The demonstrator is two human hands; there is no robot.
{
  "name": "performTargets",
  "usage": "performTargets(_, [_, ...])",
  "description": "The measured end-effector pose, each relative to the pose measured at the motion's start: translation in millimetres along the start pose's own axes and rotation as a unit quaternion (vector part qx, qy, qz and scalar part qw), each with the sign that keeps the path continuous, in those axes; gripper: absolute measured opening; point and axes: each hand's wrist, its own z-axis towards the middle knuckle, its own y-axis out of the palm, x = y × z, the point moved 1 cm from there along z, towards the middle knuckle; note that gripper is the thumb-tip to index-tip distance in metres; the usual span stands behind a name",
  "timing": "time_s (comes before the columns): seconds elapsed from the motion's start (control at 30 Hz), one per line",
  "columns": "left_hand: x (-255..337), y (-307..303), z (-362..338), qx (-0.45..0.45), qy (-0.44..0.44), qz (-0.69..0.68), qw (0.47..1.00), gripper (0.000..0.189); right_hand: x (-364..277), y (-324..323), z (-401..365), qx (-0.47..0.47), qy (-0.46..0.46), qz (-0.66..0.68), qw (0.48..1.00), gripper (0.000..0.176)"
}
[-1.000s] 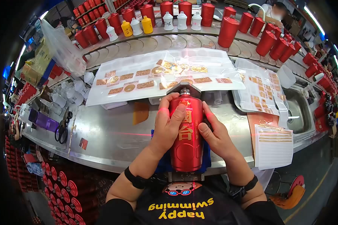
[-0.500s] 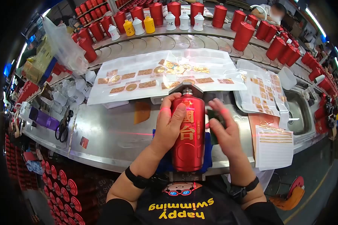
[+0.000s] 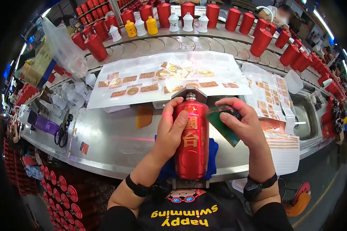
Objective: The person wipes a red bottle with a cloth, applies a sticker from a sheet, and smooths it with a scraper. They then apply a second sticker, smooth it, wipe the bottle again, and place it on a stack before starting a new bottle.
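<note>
The left hand lies on the red bottle, its fingers curled round the upper left side. The bottle lies under them, on a blue cloth on the worktop. The right hand hovers just right of the bottle's shoulder, its fingers pinching a green card. Sheets of gold labels lie just beyond the fingertips.
</note>
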Motion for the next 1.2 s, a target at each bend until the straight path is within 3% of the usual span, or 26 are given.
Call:
performTargets(0.27, [-3.1, -2.1, -0.5, 0.019, 0.011, -0.002, 1.000, 0.049, -6.3, 1.4, 11.8, -0.035, 0.030, -0.016, 0.999, 0.029])
performTargets(0.77, [-4.0, -7.1, -0.3, 0.041, 0.047, 0.039, 0.997, 0.038, -5.1, 3.3, 20.8, -0.003, 0.026, 0.032, 0.999, 0.028])
performTargets(1.2, [1.0, -9.9, 6.5, 0.055, 0.063, 0.060, 0.995, 0.032, -12.4, 1.3, 22.9, -0.059, 0.021, -0.019, 0.998, 0.028])
